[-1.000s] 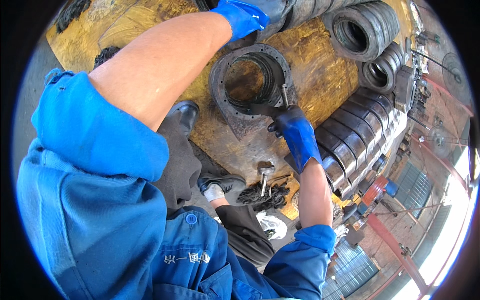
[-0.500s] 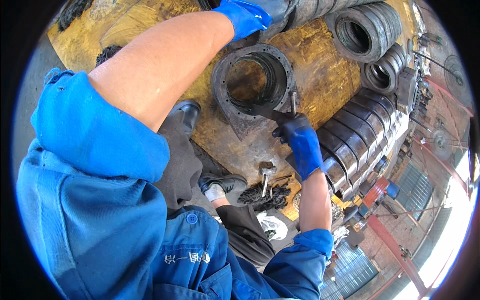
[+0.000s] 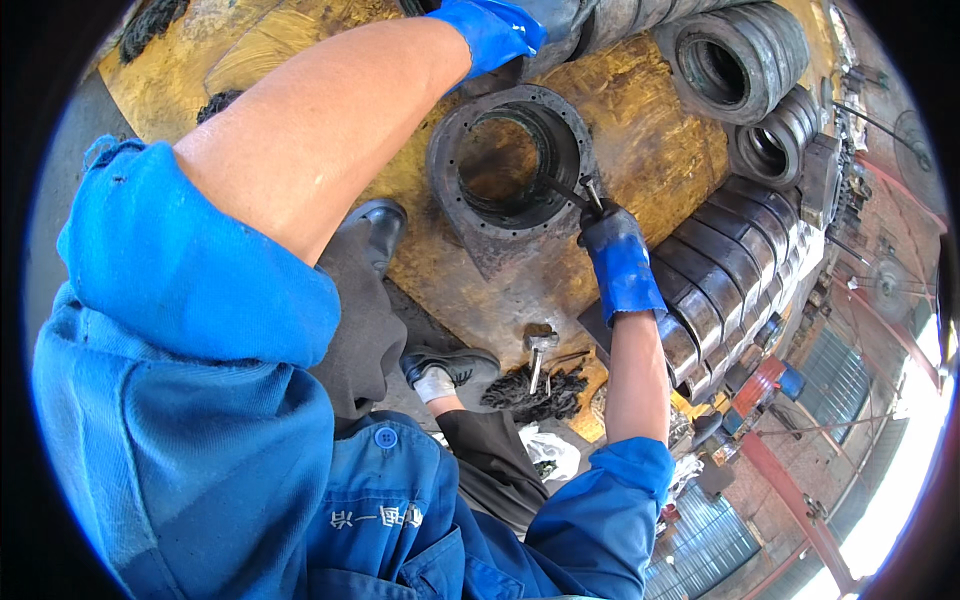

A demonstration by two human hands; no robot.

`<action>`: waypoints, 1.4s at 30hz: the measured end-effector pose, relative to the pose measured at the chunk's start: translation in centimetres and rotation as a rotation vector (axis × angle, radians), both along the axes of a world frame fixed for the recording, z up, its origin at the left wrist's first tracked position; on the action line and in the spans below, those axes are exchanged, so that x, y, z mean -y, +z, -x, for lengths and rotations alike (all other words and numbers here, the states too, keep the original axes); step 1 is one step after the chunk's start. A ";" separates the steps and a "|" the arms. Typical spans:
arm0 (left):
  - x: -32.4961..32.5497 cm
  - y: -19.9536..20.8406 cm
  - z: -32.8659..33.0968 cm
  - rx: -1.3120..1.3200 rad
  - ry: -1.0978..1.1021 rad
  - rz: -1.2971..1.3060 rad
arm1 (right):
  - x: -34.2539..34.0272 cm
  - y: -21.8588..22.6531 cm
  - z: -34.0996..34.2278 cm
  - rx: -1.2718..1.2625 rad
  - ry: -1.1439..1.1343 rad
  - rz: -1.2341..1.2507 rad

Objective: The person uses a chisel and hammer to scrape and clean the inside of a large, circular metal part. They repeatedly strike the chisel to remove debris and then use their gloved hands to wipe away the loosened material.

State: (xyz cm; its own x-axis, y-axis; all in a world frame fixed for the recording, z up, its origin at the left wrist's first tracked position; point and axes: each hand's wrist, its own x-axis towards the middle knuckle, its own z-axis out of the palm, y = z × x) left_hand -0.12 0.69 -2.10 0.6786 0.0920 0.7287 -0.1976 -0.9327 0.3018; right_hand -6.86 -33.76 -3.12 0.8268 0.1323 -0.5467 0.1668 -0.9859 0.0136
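Blue-gloved, the right hand point(image 3: 614, 240) has its grip closed around a tool point(image 3: 593, 192) at the right edge of the ring point(image 3: 478, 226); beyond it, the left hand's point(image 3: 553, 22) grip cannot be told.

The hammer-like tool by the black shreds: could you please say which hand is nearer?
Right: the right hand is above the tool in view; the left hand, farther up.
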 end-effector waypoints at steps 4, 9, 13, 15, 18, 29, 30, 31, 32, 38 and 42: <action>-0.7 -0.1 0.3 0.008 -0.038 -0.081 | -0.2 -0.7 0.2 -0.037 -0.014 -0.025; 0.0 0.2 0.0 0.032 -0.021 -0.054 | 0.1 -1.3 1.1 -0.059 -0.079 -0.068; -0.2 -0.2 0.3 0.022 -0.012 -0.056 | -1.4 0.1 1.7 -0.193 -0.172 -0.057; 0.2 -0.2 0.2 0.026 -0.011 -0.042 | -1.7 0.5 2.1 -0.229 -0.218 -0.041; 0.4 0.0 0.1 0.026 -0.013 -0.037 | -2.4 1.3 2.7 -0.285 -0.306 -0.050; 0.7 0.2 0.2 0.025 -0.017 -0.047 | -5.2 2.6 5.0 -0.379 -0.479 -0.106; 0.6 0.2 0.3 0.025 -0.017 -0.050 | -5.2 2.6 5.0 -0.380 -0.475 -0.116; 0.7 0.1 0.3 0.024 -0.018 -0.049 | -5.3 2.6 5.1 -0.382 -0.472 -0.127; 0.6 0.1 0.4 0.026 -0.016 -0.050 | -5.4 2.8 5.3 -0.384 -0.459 -0.141; 0.9 0.2 0.0 0.033 -0.030 -0.054 | -3.1 0.6 6.5 -0.429 -0.535 -0.288; 1.1 0.2 0.0 0.029 -0.031 -0.061 | -3.4 -0.1 7.6 -0.477 -0.633 -0.322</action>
State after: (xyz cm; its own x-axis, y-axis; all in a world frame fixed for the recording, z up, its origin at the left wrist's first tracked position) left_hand -0.09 -0.37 -1.93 0.6588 0.0260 0.7518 -0.2349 -0.9423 0.2385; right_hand -14.43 -30.38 -3.23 0.4884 -0.0682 -0.8700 -0.4995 -0.8393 -0.2147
